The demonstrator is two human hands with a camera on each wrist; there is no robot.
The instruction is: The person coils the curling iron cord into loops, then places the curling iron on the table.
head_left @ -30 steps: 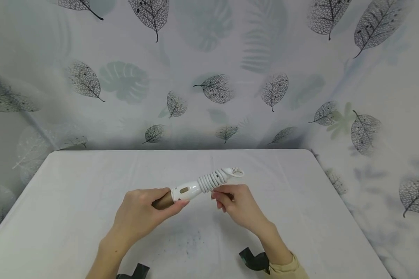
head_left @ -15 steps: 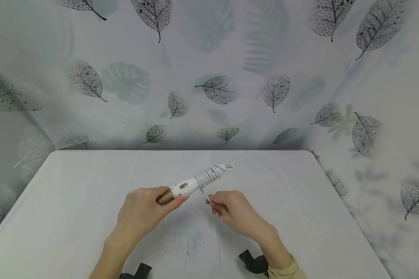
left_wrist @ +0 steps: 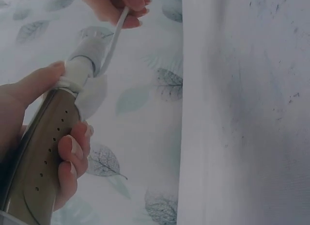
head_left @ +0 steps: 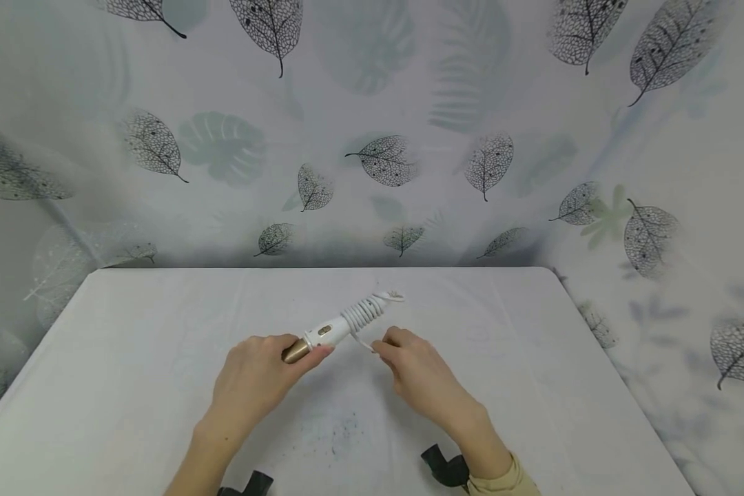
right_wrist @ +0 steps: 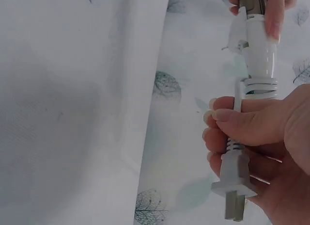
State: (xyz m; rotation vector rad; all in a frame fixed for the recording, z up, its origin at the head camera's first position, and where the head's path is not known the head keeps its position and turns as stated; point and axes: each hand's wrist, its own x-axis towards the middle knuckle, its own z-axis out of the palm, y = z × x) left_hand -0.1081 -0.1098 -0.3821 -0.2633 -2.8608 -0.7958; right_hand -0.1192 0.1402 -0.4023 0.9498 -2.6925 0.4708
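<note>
My left hand [head_left: 254,375] grips the gold barrel [left_wrist: 46,142] of a curling iron [head_left: 330,332], which is held tilted above the table. Its white handle points up and to the right, with the white cord [head_left: 362,313] coiled round it in several turns. My right hand [head_left: 426,377] pinches a stretch of that cord between thumb and fingers, just right of the handle. In the right wrist view the two-pin plug [right_wrist: 236,174] hangs at the lower fingers of this hand, pins pointing toward the bottom of the view. A small row of holes shows along the barrel in the left wrist view.
Beneath both hands is a table with a white cover [head_left: 161,324], marked by dark specks [head_left: 344,434] near the front. A leaf-patterned curtain [head_left: 372,103] stands behind it and along the sides. Black wrist mounts [head_left: 445,468] show at the lower edge.
The curling iron has shifted slightly left. My right hand has drawn a length of cord away from the handle, dipping and then rising again. My left hand keeps its grip on the barrel.
</note>
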